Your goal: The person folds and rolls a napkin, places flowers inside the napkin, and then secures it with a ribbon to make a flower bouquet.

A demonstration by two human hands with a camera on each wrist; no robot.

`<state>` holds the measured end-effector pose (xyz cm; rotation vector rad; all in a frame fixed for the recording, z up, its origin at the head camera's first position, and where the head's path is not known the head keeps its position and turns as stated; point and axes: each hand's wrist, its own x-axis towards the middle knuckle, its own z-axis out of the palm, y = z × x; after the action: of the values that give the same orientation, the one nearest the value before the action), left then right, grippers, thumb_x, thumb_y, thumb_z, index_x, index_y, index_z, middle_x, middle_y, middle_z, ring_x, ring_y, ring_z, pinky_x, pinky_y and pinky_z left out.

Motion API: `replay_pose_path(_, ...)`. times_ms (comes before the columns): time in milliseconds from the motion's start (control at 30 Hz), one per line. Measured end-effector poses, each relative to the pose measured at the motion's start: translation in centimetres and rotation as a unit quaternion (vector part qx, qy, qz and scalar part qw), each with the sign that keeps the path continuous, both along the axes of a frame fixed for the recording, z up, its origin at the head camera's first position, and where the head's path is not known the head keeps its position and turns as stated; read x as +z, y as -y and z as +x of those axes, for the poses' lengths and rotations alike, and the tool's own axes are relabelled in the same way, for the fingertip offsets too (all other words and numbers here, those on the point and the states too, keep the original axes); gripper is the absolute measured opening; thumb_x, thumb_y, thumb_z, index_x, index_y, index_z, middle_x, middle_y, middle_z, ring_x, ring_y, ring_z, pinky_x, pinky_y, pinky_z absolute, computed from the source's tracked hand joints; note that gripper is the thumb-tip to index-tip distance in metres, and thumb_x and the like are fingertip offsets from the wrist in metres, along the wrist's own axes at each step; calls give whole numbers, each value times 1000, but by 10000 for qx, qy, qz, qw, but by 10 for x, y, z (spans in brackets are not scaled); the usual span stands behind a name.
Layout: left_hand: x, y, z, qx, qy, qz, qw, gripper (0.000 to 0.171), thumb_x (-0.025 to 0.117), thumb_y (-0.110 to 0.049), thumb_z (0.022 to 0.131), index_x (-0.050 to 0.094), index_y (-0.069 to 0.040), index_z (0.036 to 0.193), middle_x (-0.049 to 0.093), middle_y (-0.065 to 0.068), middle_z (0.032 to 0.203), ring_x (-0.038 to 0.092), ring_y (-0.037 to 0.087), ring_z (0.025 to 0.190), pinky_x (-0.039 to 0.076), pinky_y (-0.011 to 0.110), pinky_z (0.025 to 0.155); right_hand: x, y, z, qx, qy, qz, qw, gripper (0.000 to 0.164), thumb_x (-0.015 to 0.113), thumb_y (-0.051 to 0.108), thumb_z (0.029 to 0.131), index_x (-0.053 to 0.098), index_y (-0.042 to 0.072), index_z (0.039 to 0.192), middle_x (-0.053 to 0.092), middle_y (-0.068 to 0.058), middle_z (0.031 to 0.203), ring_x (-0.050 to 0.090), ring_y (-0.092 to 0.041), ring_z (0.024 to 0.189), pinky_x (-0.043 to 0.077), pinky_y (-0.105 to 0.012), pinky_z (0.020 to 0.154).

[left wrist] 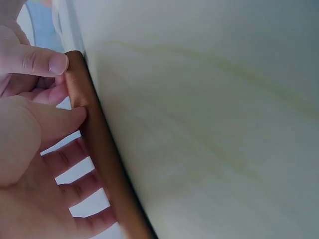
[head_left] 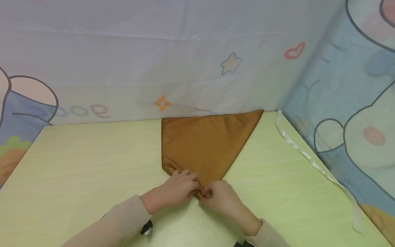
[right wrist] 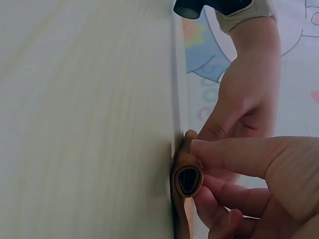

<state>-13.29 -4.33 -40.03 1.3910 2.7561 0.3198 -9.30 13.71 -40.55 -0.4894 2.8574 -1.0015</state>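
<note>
A brown cloth [head_left: 202, 144] lies folded flat on the table, its near left edge turned into a narrow roll [left wrist: 102, 154]. My left hand [head_left: 177, 188] holds this roll, thumb on the near side and spread fingers on the far side in the left wrist view. At the roll's near right end, my right hand [head_left: 220, 197] pinches the cloth between thumb and fingers. The right wrist view shows the hollow, layered end of the roll [right wrist: 185, 162] beside the right thumb. Both hands are close together.
The pale yellow-green table [head_left: 92, 154] extends around the cloth. A white ribbon-like strip [head_left: 296, 147] runs along its right edge. Printed fabric walls [head_left: 191, 61] with cartoon shapes stand behind and to the right, and the cloth's far edge reaches the back one.
</note>
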Motion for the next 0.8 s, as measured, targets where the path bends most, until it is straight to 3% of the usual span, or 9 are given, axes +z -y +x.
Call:
replay_pose_path(200, -6, -5, -6, 219, 201, 9, 9996, 4, 61, -16, 94, 58, -18, 93, 61, -5, 94, 53, 18, 89, 40, 42, 80, -1, -2, -3, -52, 37, -21, 10000, 21, 72, 6, 73, 61, 11, 56, 47, 10, 51, 38, -3, 48, 33, -20, 46)
replay_pose_path(400, -7, -5, -7, 273, -45, 72, 9996, 5, 63, -14, 90, 65, -17, 93, 58, -2, 97, 51, 20, 90, 38, 40, 76, -3, -5, -7, -31, 452, -172, 9988, 37, 71, 18, 83, 55, 12, 50, 34, 13, 46, 29, -3, 44, 25, -19, 45)
replay_pose_path(667, -6, -2, -10, 176, -327, 233, 9990, 11, 68, -11, 87, 73, -18, 94, 54, -4, 88, 48, 18, 86, 38, 37, 72, -3, -13, -13, 4, 780, -353, 9963, 29, 69, 21, 86, 69, 10, 59, 43, 12, 48, 34, -4, 46, 28, -19, 46)
replay_pose_path(800, -6, -3, -11, 151, -409, 253, 9987, 10, 66, -14, 89, 74, -19, 94, 57, -4, 86, 50, 17, 84, 39, 36, 69, -1, -14, -13, -70, 563, -315, 9979, 16, 71, 16, 83, 73, 8, 70, 59, 7, 61, 45, -6, 56, 37, -21, 51)
